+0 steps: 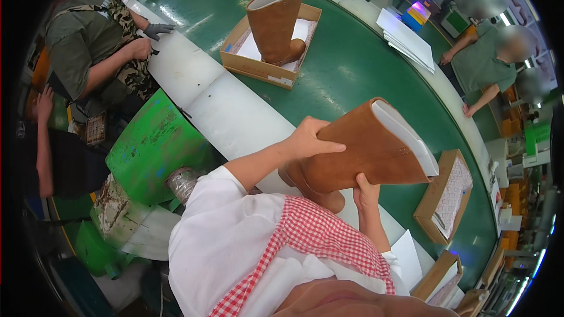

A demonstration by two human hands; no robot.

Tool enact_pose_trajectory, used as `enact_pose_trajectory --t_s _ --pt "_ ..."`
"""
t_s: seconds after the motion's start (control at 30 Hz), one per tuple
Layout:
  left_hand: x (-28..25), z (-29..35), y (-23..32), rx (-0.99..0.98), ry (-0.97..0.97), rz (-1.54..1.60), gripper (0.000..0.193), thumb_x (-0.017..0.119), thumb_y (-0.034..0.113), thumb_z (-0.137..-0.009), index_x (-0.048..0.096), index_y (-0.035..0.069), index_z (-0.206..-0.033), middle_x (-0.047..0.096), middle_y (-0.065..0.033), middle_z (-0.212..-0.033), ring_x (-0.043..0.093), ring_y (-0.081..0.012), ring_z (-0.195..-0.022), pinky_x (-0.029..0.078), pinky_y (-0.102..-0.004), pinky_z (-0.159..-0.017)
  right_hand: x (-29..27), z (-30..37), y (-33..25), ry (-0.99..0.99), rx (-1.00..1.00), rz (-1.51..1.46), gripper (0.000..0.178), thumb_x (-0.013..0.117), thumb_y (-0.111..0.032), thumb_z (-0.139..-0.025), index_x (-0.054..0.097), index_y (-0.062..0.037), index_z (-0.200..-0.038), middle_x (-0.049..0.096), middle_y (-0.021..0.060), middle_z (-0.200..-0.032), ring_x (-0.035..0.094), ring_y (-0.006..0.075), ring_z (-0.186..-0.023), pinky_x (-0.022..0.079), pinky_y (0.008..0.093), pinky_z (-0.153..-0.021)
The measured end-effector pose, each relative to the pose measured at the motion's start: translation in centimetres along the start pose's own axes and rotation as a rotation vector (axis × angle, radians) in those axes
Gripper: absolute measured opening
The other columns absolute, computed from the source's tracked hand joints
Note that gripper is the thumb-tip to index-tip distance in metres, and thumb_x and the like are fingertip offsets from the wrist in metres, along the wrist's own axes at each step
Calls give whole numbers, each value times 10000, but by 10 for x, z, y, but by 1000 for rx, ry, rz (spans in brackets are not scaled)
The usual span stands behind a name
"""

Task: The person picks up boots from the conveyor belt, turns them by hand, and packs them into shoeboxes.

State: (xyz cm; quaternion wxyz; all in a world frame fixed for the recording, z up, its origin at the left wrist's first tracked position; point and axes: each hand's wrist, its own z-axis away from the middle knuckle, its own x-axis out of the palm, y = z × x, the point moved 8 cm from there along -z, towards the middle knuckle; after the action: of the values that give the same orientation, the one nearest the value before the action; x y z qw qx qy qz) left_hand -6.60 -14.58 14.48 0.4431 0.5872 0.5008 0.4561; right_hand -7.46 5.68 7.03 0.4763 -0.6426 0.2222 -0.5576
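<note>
Left-hand grip (pixel 309 138) and right-hand grip (pixel 368 194) both clamped on tan-brown leather boot with white paper inside (pixel 364 149), tilted, held up over edge of green-topped counter (pixel 346 91). Step in hand reads as handling the boot; next move probably calls for steady two-handed support. Ahead, open tan cardboard box (pixel 258 73) holds white paper plus upright brown leather boot (pixel 275 26); rightward, open brown cardboard carton (pixel 430 202) shows patterned paper (pixel 453 194).

Footwear factory, long green worktable (pixel 346 85), brown boots (pixel 273 29), open boxes (pixel 256 70)
</note>
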Motion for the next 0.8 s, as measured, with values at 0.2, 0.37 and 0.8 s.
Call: enact_pose_trajectory --t_s 0.2,0.37,0.8 --pt "-4 -63 37 27 73 5 265 731 208 -758 661 -28 -856 642 -38 -756 582 -78 -705 474 -228 -644 -15 -7 -22 106 -70 45 697 789 -144 -708 419 -32 -1288 475 69 -1277 449 226 -1181 352 366 -1015" --pt "-94 -150 12 204 529 57 258 616 258 -831 607 53 -988 654 -95 -888 632 -176 -812 497 -297 -737 -30 2 -14 147 -62 111 731 800 -165 -696 403 -35 -1297 480 72 -1274 457 234 -1178 360 372 -1007" --pt "-169 -176 -195 -639 165 -1238 329 467 102 -841 597 112 -1144 583 -191 -1152 574 -344 -1051 468 -436 -860 -51 12 -17 211 -56 -12 833 814 -327 -674 367 -46 -1318 443 62 -1307 413 231 -1217 346 377 -1013"
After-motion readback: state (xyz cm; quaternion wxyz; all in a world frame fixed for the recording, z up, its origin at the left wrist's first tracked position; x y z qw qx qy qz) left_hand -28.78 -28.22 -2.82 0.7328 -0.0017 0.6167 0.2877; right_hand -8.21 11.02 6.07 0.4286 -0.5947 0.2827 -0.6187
